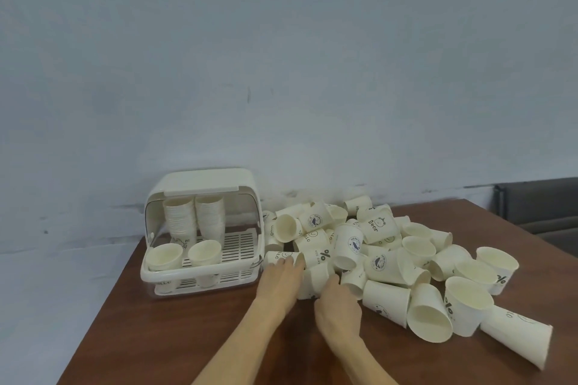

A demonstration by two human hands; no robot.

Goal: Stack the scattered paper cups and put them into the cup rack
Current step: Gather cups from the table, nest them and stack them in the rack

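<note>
Collapse is the risk; the left hand (281, 278) rests flat on a lying cup (283, 256), the right hand (339, 306) (grip unclear) reaches into the heap (391, 259); neighbours may be rolled off the counter (187, 337).

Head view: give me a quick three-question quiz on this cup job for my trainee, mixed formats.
1. True or false: the cup rack already holds two tall cup stacks at its back.
2. Which side of the rack is the pile of loose paper cups on? A) camera-left B) camera-right C) behind it
3. Fill in: the left hand rests on a cup lying on its ____.

Key: 1 true. 2 B: the pile spreads camera-right across the wooden table. 3 side; the right hand reaches into the pile's near edge, and its fingers are hidden.
</note>
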